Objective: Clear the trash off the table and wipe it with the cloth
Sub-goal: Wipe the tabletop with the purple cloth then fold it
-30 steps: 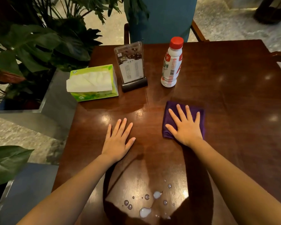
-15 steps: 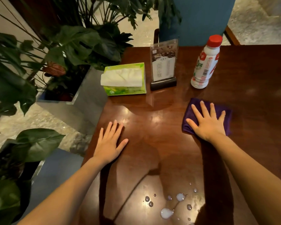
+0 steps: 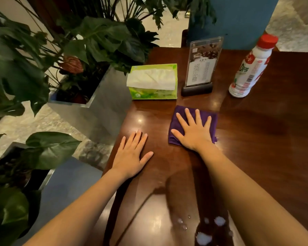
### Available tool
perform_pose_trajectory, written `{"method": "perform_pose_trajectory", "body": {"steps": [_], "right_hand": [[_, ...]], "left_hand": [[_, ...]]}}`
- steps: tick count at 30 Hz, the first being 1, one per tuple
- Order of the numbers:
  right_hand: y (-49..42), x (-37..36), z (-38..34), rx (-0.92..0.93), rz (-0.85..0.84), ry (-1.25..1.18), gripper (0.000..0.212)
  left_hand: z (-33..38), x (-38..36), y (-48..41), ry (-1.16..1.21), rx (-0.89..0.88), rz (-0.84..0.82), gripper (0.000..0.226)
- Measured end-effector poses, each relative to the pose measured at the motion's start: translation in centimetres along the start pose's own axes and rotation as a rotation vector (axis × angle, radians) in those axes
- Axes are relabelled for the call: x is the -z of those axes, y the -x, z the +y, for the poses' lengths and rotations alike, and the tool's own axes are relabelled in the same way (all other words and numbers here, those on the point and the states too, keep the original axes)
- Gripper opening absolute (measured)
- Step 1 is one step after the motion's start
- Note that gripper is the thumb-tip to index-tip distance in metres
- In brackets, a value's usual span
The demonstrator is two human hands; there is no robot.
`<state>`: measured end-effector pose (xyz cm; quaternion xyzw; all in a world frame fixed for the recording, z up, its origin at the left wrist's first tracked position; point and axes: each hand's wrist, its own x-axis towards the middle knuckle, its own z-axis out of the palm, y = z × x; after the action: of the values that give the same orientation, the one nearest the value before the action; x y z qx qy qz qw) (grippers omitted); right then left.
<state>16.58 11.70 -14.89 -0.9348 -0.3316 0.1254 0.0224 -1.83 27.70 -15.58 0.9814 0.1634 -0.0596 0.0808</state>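
**deskwiper:** On the near-left part of the dark glossy wooden desk (image 3: 256,139), both hands lie flat with fingers spread. The right hand (image 3: 194,132) presses down on the folded purple microfibre cloth (image 3: 178,119), not gripping it, just pinning it with the palm. The left hand (image 3: 130,157) is released, holding nothing, resting on bare wood near the left edge.

**potted_fern:** Changed much since a second ago?

**deskwiper:** The cloth has slid left, from in front of the white plastic bottle with the red cap (image 3: 249,68) to in front of the clear acrylic menu stand on its black base (image 3: 201,66). So I'd say wiping is under way, but the milky white droplets (image 3: 203,237) near the front edge are still there, untouched.

**potted_fern:** And the trash?

**deskwiper:** The bottle stands upright at the back, well apart from both hands. If that counts as trash, it hasn't been cleared. The green cardboard tissue box (image 3: 153,82) sits just left of the stand, a soft white tissue draped over its top.

**potted_fern:** Textures?

**deskwiper:** Slick polished wood, reflecting lights; the cloth looks soft and matte, so it should glide easily.
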Motion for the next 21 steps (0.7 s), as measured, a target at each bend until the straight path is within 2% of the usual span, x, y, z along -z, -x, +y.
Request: {"method": "perform_pose_trajectory", "body": {"steps": [9, 16, 21], "right_hand": [[-2.1, -0.4, -9.5, 0.129, -0.101, 0.005, 0.072], [-0.5, -1.0, -14.4, 0.159, -0.122, 0.017, 0.072], [2.0, -1.8, -17.2, 0.248, -0.133, 0.009, 0.070]], "left_hand": [[-4.0, -1.0, 7.4, 0.055, 0.003, 0.054, 0.077], [-4.9, -2.0, 10.5, 0.056, 0.043, 0.102, 0.078], [-4.8, -2.4, 13.7, 0.053, 0.035, 0.099, 0.078]]}}
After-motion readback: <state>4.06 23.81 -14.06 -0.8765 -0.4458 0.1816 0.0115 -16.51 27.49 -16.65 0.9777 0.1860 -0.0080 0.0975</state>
